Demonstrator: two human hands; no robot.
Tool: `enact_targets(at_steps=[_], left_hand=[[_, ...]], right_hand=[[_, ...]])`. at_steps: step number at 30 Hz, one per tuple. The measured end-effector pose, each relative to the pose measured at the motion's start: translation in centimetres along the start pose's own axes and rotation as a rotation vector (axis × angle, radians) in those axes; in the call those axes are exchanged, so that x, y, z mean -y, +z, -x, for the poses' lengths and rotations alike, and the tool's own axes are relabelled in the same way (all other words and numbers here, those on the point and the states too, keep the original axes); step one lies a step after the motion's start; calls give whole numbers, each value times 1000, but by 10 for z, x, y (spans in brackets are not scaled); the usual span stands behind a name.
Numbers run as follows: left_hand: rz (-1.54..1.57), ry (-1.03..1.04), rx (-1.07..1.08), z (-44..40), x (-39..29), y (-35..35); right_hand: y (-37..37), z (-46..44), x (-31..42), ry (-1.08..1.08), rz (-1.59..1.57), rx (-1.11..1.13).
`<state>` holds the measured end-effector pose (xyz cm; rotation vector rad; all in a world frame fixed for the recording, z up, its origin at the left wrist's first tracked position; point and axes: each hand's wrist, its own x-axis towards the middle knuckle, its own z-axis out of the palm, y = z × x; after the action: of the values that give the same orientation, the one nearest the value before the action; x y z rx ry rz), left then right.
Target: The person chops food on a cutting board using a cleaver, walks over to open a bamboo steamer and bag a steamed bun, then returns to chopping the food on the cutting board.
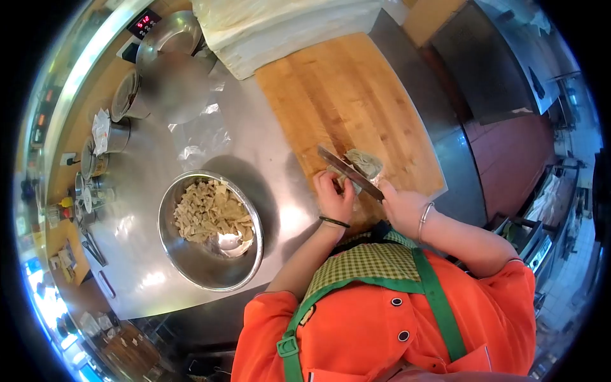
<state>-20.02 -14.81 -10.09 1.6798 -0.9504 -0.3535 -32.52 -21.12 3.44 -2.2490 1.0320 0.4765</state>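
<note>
A wooden cutting board (344,95) lies on the steel counter. On its near part is a piece of greyish food (364,163), with a cleaver (350,172) across it. My right hand (401,207) is wrapped round the cleaver's handle, at the blade's lower right end. Beside the blade, on its left, my left hand (333,194) has curled fingers pressed on the near side of the food; what lies under them is mostly hidden. To the left, a steel bowl (259,245) holds many cut pale chunks (210,210).
A white cloth or wrapped block (254,32) stands at the board's far edge. Steel pots (127,95) line the counter's left back, below a scale display (144,23). Tongs (93,248) lie at the counter's left. Clear plastic (200,137) is spread on the steel.
</note>
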Motion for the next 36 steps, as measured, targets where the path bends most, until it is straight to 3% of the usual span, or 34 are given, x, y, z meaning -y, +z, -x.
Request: enact_targets(at_steps=[2, 5, 11, 14, 21, 23, 29, 36], left_hand=[[30, -80, 16, -2, 3, 1], [-17, -6, -34, -3, 9, 3], [25, -82, -24, -4, 6, 3], [5, -67, -7, -5, 6, 2], [48, -66, -51, -2, 9, 6], [-23, -68, 23, -3, 10, 3], [27, -100, 17, -8, 3, 2], [81, -91, 7, -7, 8, 4]], right_hand=[[-4, -7, 7, 3, 55, 6], [-13, -18, 18, 16, 14, 98], [-4, -42, 25, 40, 73, 113], [1, -48, 22, -65, 68, -35], [-16, -12, 24, 118, 104, 127], [-12, -18, 29, 138, 84, 132], [-3, -59, 28, 0, 53, 32], [-3, -19, 16, 181, 98, 158]])
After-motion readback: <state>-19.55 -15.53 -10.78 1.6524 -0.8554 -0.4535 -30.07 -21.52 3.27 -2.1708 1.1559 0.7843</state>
